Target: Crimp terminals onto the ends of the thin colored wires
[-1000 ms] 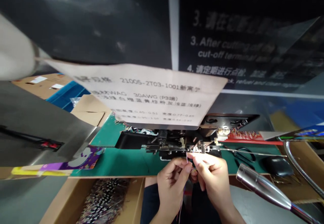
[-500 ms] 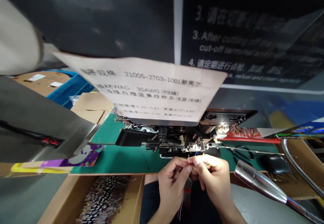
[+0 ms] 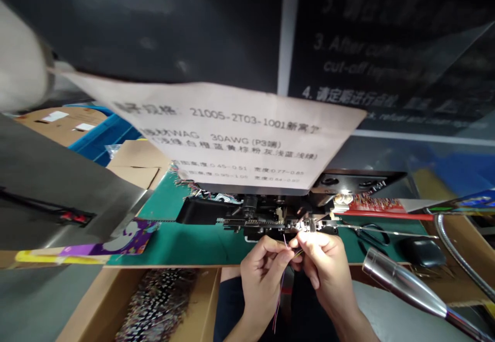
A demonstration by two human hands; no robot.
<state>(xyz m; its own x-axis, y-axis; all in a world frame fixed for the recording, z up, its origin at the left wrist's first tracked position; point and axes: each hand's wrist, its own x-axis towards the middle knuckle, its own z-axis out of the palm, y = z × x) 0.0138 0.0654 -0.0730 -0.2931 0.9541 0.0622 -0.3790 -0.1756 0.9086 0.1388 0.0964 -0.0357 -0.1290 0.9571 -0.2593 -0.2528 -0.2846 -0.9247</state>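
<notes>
A dark machine [image 3: 174,27] fills the upper part of the view, with printed instructions on its front. Below it runs the green tabletop [image 3: 185,251], and under its near edge stands an open cardboard box [image 3: 207,306] holding a mass of cut wires [image 3: 154,306]. A paper sheet [image 3: 232,117] with handwritten-looking specifications, including "30AWG", hangs over the machine's lower front. Beneath that sheet, the black mechanism [image 3: 247,223] has a brightly lit spot at its right part.

Both hands work just in front of that spot. The left hand [image 3: 265,280] pinches thin wires [image 3: 277,308] between thumb and forefinger; their tails hang down beside the palm, and one short end [image 3: 285,239] stands up above the grip. The right hand [image 3: 328,267] has thumb and forefinger pressed together, apparently on a strand, with a few strands showing in the gap between the two hands.

Half a second ago a blue wire tip stuck up past the right fingers — now it is out of sight. It may be up at the mechanism or merely covered by the fingertips; I cannot tell which — either way, the work seems centred there.
</notes>
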